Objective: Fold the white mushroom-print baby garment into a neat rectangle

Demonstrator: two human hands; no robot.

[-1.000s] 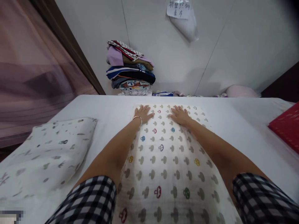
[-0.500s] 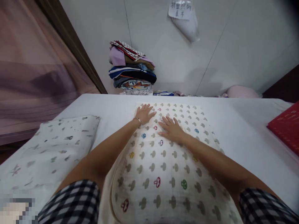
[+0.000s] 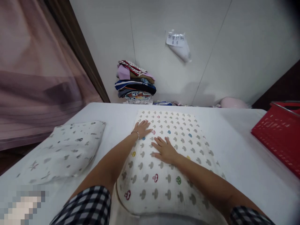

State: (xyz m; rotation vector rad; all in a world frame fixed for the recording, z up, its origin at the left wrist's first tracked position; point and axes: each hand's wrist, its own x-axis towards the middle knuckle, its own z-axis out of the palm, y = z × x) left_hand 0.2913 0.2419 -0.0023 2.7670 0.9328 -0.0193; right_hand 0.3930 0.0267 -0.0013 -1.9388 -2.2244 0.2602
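Observation:
A white cloth printed with grey and coloured mushrooms lies spread along the middle of the table, its near end hanging over the front edge. My left hand rests flat on its left side, fingers spread, a bracelet at the wrist. Lower and to the right, my right hand also presses flat on the cloth with its fingers apart. Neither hand grips anything. The underside of the cloth is hidden.
On the left lies a folded white cloth with small plant-like prints. A red plastic basket stands at the right of the white table. Behind it are stacked folded fabrics. A labelled plastic bag hangs on the wall.
Both hands have slid back over the mushroom cloth toward me, still flat. The view has tilted up and turned right, so more of the red basket shows.

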